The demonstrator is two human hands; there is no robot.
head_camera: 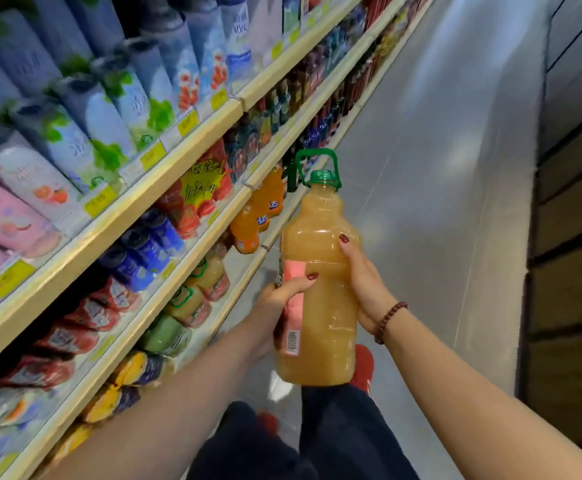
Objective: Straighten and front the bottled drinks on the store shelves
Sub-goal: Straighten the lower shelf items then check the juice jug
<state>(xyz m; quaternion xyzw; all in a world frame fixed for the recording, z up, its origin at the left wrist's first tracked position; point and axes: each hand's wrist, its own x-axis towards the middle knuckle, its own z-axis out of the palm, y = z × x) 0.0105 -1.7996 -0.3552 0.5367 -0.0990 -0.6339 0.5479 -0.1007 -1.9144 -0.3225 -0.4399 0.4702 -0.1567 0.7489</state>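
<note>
The juice bottle point(319, 289), a large clear one full of cloudy orange-yellow drink, is off the shelves and held in the aisle, above the person's dark trousers point(345, 431) and a red shoe point(364, 367). It stands nearly upright, with its green cap point(321, 175) uppermost and a green carrying handle point(315, 157) raised over the cap. Its pink label point(294, 306), with a barcode, faces left and toward the camera.

The left hand point(275, 306) has its grip closed on the labelled side, thumb lying across the label. The right hand point(365, 282) grips the opposite side, one red-nailed fingertip high on the bottle; a bead bracelet point(388, 322) circles that wrist.

To the left run the wooden-edged shelves point(165, 174) with yellow price tags point(152, 155). Orange soda bottles point(248, 223) stand just beside the held bottle, on a lower shelf. Blue-capped bottles point(151, 244) sit a level higher, near a handwritten yellow sale sign point(201, 183). The grey floor point(438, 168) stretches away on the right.
</note>
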